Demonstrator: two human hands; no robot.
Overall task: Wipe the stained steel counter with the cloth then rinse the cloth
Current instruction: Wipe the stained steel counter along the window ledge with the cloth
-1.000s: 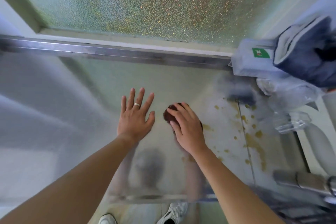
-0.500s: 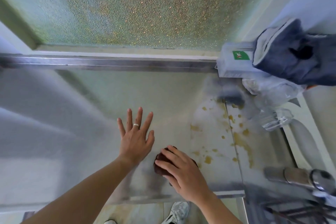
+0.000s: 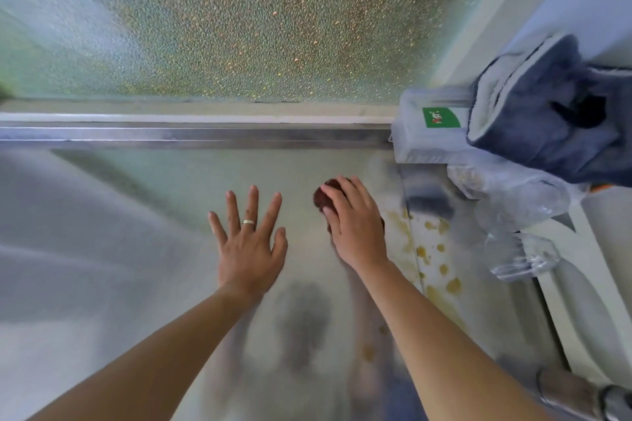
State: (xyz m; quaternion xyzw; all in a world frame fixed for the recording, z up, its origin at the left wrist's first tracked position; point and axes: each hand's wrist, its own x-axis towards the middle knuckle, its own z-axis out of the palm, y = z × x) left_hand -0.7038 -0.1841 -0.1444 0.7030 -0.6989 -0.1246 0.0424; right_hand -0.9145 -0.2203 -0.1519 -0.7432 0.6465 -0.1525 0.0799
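The steel counter [image 3: 143, 215] fills the view below a frosted window. A dark reddish-brown cloth [image 3: 321, 199] lies on it, mostly covered by my right hand [image 3: 355, 225], which presses down on it with the fingers curled over it. My left hand [image 3: 248, 243] rests flat on the steel just left of the cloth, fingers spread, a ring on one finger, holding nothing. Yellowish-brown stains [image 3: 439, 249] dot the counter right of my right hand, along a seam. More spots [image 3: 369, 352] show lower down beside my right forearm.
At the back right stands a pale box with a green label [image 3: 431, 133], with a dark blue folded towel [image 3: 554, 126] on it. Clear plastic containers [image 3: 513, 215] lie in front. A metal faucet [image 3: 581, 393] shows at the lower right. A raised steel ledge [image 3: 191, 135] runs along the window.
My right hand has pushed the cloth away from me and to the right, from near the front edge toward the back, close to the stains. My left hand stays flat on the steel.
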